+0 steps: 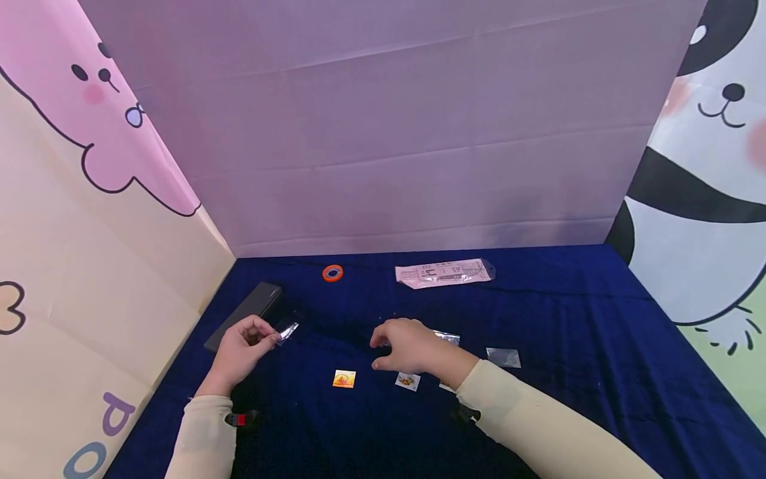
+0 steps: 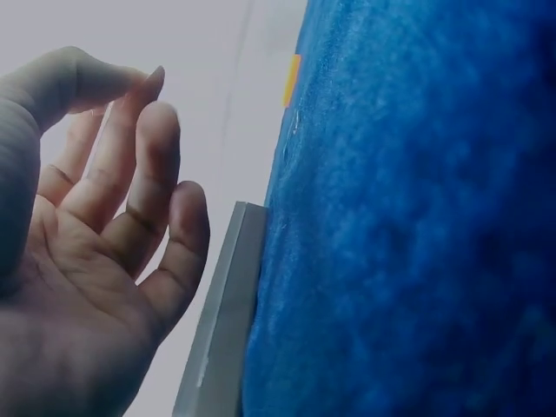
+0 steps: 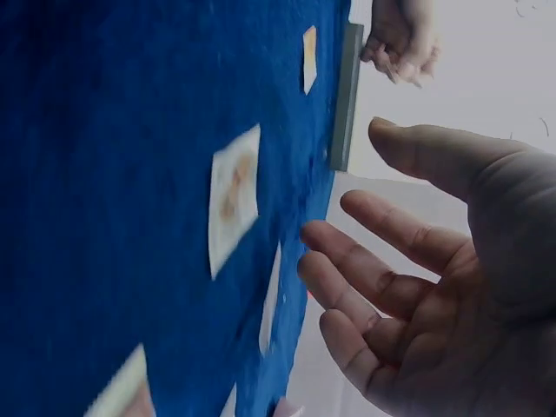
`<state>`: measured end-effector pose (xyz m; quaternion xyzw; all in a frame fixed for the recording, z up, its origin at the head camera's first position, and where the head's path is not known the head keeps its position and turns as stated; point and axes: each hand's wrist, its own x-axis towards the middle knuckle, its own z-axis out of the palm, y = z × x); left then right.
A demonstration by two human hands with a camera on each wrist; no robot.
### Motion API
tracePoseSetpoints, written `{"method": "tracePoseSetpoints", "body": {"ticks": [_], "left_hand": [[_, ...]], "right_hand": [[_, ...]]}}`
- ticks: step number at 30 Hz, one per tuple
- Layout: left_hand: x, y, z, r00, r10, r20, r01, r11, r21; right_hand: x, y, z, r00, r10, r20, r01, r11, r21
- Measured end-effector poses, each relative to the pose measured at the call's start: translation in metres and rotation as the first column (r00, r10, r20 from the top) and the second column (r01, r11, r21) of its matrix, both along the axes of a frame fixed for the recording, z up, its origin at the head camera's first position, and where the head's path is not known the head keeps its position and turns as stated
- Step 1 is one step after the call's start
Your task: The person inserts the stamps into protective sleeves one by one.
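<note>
Pastel Surrounding Navy on Three Sides

A mauve fabric backdrop (image 1: 389,133) is spanning the rear, faint creases running across it; a cream panel (image 1: 72,266) is slanting along the left, displaying a pink cartoon animal (image 1: 54,73) and purple and blue lettering (image 1: 120,403); a cartoon panda (image 1: 688,273) is smiling on the right; a navy cloth (image 1: 568,306) is covering the work surface, wrinkling toward its right edge.

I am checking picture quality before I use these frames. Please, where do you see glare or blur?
Head view: bright glints on the shiny packet in the left hand; left wrist view: the blue cloth looks blurred, the background washed pale; right wrist view: the central card looks soft, the background nearly white.
</note>
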<state>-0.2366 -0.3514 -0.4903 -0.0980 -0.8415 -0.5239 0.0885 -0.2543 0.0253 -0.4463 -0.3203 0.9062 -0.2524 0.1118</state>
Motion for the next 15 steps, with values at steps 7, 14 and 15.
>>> {"method": "tracePoseSetpoints", "body": {"ticks": [7, 14, 15], "left_hand": [[-0.001, -0.001, -0.002, 0.996, 0.08, 0.039, -0.082, 0.995, 0.053], [-0.001, -0.003, -0.003, 0.996, 0.087, 0.023, -0.089, 0.991, 0.104], [-0.001, -0.004, -0.003, 0.996, 0.088, 0.024, -0.09, 0.99, 0.107]], "right_hand": [[0.004, -0.024, -0.007, 1.0, 0.016, -0.005, -0.016, 0.998, 0.059], [0.003, -0.04, -0.009, 0.999, -0.013, 0.037, 0.011, 0.999, 0.053], [0.002, -0.041, -0.01, 0.999, -0.017, 0.042, 0.015, 0.999, 0.05]]}}
